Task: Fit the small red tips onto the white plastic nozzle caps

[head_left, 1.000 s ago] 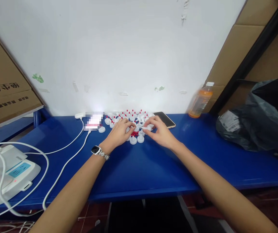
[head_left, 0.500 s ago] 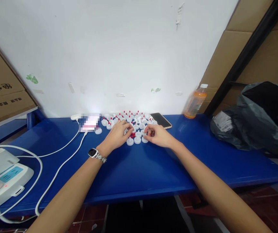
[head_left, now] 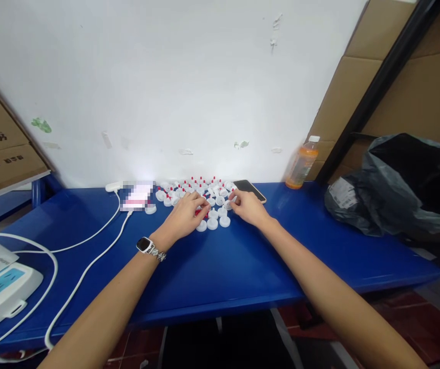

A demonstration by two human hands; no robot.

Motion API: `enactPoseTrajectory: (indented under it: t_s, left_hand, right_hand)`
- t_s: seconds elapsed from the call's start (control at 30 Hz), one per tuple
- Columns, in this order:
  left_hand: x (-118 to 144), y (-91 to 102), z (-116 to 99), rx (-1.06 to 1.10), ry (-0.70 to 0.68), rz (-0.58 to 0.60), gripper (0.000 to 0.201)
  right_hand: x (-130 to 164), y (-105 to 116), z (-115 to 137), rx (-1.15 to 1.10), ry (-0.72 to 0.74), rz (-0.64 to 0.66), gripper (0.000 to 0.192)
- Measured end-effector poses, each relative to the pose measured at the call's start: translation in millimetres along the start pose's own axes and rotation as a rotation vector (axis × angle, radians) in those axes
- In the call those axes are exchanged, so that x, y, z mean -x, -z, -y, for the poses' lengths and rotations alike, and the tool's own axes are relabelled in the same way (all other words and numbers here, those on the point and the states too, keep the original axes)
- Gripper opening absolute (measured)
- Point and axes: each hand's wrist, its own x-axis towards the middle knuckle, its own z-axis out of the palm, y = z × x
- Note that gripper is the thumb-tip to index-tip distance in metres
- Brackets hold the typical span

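Many white nozzle caps (head_left: 212,224), some with red tips (head_left: 200,179), are clustered on the blue table (head_left: 220,271). My left hand (head_left: 186,212) rests over the left part of the cluster, thumb and fingers drawn together. Beside its fingertips lie small red tips (head_left: 198,211), partly covered by the hand; what it pinches is too small to make out. On the right of the cluster, my right hand (head_left: 248,206) closes its thumb and forefinger on a white cap (head_left: 228,204). Three caps in front of the hands stand nozzle up, without red tips.
A dark phone (head_left: 251,189) lies behind my right hand. To the left are a lit, blurred-out device (head_left: 138,196), white cables (head_left: 89,264) and a power strip (head_left: 6,289). An orange drink bottle (head_left: 301,164) and a dark plastic bag (head_left: 373,195) stand to the right.
My right hand has moved back from the front row of caps to one a little behind it. My left hand stays about where it was. The whole view has shifted slightly.
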Motion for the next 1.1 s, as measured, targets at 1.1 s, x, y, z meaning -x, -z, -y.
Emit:
enactPoseTrajectory:
  t_s: [1.1]
  left_hand:
    - [3, 13.2, -23, 0.197, -0.020, -0.091, 0.031]
  right_hand:
    - [29, -9, 66, -0.855, 0.134, 0.109, 0.043]
